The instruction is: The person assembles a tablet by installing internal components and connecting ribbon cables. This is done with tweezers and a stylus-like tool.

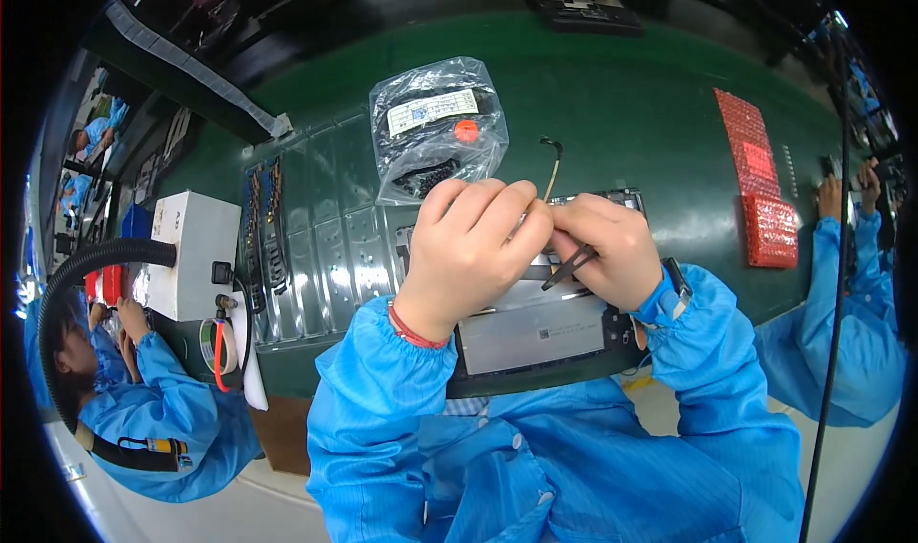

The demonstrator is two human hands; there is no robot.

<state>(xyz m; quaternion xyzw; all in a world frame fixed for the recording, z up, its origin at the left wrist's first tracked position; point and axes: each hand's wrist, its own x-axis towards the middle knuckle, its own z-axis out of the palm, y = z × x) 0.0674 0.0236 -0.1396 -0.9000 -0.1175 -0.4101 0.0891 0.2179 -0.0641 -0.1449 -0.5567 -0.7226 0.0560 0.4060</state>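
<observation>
My two hands meet over an opened tablet-like device with a silver battery (531, 337) on the green bench. My left hand (473, 247) is closed, its fingertips at the lower end of a thin cable (555, 168) that stands up with a small dark connector on top. Black tweezers (570, 267) sit in my right hand (607, 251), their tips pointing down to the left. Its thumb and forefinger come close to the left fingertips; whether they also pinch the cable is hidden. Both hands cover the device's upper part.
Beyond my hands lies a clear plastic bag (435, 127) of dark parts. A clear tray (330, 228) at left carries strips of small parts (274, 223). Further left are a white box (196, 256), a black hose (72, 266) and a tape roll (216, 345). Red bubble-wrap (768, 232) is at right; co-workers sit on both sides.
</observation>
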